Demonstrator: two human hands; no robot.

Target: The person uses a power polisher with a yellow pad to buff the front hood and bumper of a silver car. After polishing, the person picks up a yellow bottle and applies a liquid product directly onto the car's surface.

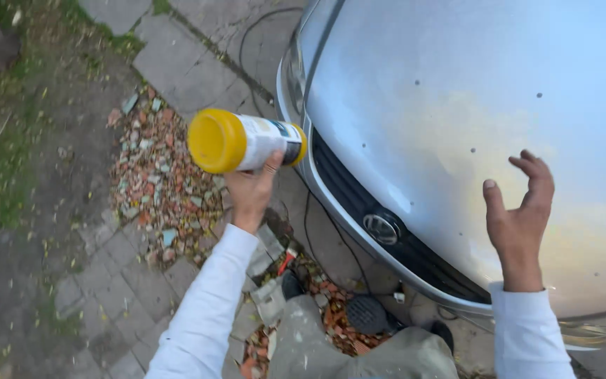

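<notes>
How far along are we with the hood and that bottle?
Done: nothing visibly; the silver car hood shows only scattered dark specks, no product. In hand: left hand grips the yellow-capped white bottle, cap on. Right hand hovers open, empty. Left: opening and applying.

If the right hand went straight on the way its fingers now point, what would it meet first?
The right hand is open and empty, its fingers curled up and forward over the silver car bonnet. Going straight on, it would most likely meet the bonnet's painted surface first, though how far above the panel it hovers is unclear from this single view.
</notes>
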